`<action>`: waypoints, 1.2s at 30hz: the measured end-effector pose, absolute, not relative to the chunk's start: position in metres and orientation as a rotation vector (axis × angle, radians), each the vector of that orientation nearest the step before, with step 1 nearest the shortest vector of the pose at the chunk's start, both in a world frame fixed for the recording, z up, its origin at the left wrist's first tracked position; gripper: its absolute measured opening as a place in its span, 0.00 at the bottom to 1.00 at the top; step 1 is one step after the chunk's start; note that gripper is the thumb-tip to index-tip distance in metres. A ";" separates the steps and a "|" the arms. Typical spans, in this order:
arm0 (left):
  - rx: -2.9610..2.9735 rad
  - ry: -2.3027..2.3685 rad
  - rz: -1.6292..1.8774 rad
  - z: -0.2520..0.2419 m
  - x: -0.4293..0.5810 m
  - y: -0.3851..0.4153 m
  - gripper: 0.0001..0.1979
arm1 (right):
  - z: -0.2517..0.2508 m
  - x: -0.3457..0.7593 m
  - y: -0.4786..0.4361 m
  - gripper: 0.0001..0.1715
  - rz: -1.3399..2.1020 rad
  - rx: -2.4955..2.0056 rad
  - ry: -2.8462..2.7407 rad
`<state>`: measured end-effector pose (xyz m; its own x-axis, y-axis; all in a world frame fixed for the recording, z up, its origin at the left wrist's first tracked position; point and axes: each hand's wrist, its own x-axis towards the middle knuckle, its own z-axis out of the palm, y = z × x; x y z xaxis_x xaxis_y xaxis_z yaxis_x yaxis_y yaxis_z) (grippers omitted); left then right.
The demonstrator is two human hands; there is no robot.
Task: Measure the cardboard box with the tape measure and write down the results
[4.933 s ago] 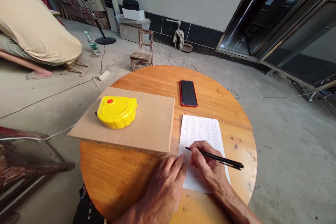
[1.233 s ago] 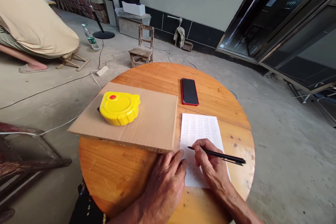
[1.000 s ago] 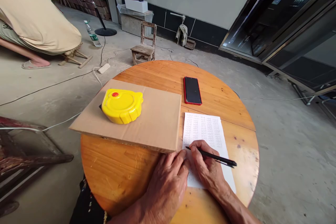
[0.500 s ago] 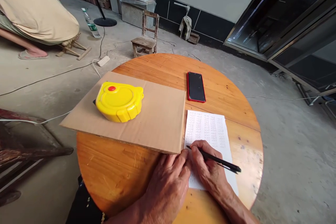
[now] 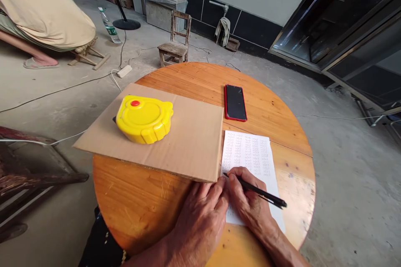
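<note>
My right hand (image 5: pixel 250 196) is closed around a black pen (image 5: pixel 266 195), its tip on the left side of a white sheet of paper (image 5: pixel 250 137). Columns of small handwritten marks fill the upper part of the sheet. My left hand (image 5: pixel 203 212) lies palm down beside it, fingers stretched forward to the paper's left edge and the near corner of a cardboard sheet (image 5: pixel 188 146). Whether its fingertips go under the cardboard I cannot tell. On the cardboard rests a yellow tape-measure-shaped case (image 5: pixel 144 119) with a red button.
A phone in a red case (image 5: pixel 235 102) lies beyond the paper on the round wooden table (image 5: pixel 131 200). Past the table stand a small wooden chair (image 5: pixel 174 46), a water bottle (image 5: pixel 109 27) and a power strip (image 5: pixel 124 71) with cables. A person's foot (image 5: pixel 44 61) shows at left.
The view has shifted very slightly. Both hands and the pen stay in nearly the same place on the paper.
</note>
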<state>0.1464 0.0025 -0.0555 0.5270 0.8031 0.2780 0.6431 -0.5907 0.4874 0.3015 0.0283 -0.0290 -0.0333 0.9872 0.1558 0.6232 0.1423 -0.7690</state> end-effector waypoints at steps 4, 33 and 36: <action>2.441 1.190 0.719 -0.055 0.147 0.004 0.17 | -0.029 0.301 0.028 0.11 0.668 -1.563 -1.757; 2.443 1.210 0.719 -0.058 0.147 0.001 0.15 | -0.029 0.304 0.025 0.13 0.621 -1.606 -1.676; 2.430 1.223 0.708 -0.059 0.147 0.000 0.15 | -0.029 0.304 0.026 0.13 0.639 -1.620 -1.667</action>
<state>0.1471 0.0004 -0.0592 0.5083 0.8134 0.2828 0.6498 -0.5778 0.4939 0.3041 0.0259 -0.0292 0.0430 0.9876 0.1507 0.6339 0.0896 -0.7682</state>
